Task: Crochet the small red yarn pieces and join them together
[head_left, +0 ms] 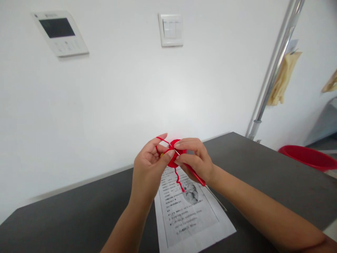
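Note:
A small round piece of red crochet [173, 162] is held up above the table between my two hands. My left hand [150, 158] pinches its left edge with the thumb, and red yarn runs over the raised index finger. My right hand [196, 158] grips a crochet hook [195, 174] with a red handle; its metal shaft lies across the front of the crochet. A loose red yarn tail [179, 181] hangs below the piece. Something small and yellow [162, 154] shows by my left fingers, too small to name.
A printed sheet [195, 225] lies on the dark table [79, 218] under my hands, with a thin needle-like rod [217, 200] at its right edge. The white wall [118, 88] rises behind. A red basin [308, 158] stands beyond the table's right edge, near a metal pole [276, 66].

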The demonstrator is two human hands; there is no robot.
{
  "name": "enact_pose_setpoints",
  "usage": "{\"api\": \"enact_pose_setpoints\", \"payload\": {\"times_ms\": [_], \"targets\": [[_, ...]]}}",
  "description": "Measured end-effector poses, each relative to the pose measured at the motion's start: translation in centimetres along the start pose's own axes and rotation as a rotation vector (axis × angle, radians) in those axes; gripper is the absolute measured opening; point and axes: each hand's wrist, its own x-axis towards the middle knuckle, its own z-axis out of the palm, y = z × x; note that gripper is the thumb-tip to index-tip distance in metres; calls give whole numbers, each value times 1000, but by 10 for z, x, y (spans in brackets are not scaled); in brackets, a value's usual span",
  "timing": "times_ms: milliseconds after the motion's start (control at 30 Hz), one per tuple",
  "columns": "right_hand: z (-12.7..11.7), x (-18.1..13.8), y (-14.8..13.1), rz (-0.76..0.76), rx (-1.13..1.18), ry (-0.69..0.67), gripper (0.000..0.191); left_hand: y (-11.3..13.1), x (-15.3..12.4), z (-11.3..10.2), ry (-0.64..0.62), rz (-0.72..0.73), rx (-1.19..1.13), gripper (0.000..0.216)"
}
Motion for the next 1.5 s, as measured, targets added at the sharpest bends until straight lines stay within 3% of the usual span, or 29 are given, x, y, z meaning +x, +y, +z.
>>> {"api": "enact_pose_setpoints", "payload": {"times_ms": [100,200,333,533,700,833,933,1033,1133,1200,1333,1500], "targets": [[5,-2,-3,-58,-131,4,16,-1,0,-5,41,180,316,43],[0,4,-11,-34,-142,-36,17,2,4,-14,17,264,482,39],[-14,16,-25,152,3,-111,9,5,12,-28,-8,319,556,36],[-34,27,-34,500,163,-239,6,-1,21,-40,-161,264,518,33],[-36,30,-24,804,532,-131,9,-5,25,-45,-221,217,409,23],[-26,24,-17,913,841,-51,12,1,25,-46,-221,127,262,22],[-16,19,-16,815,893,11,7,6,23,-42,-294,0,74,23],[-13,15,-16,460,657,-3,8,7,21,-39,-384,-108,-81,24],[-16,17,-14,54,333,-116,12,8,20,-38,-427,-171,-155,28],[-18,19,-12,-112,203,-190,12,9,20,-38,-439,-187,-164,29],[-17,20,-11,-141,151,-235,13,6,20,-36,-421,-172,-147,26],[-14,16,-15,-89,117,-169,11,3,19,-31,-371,-108,-113,26]]}}
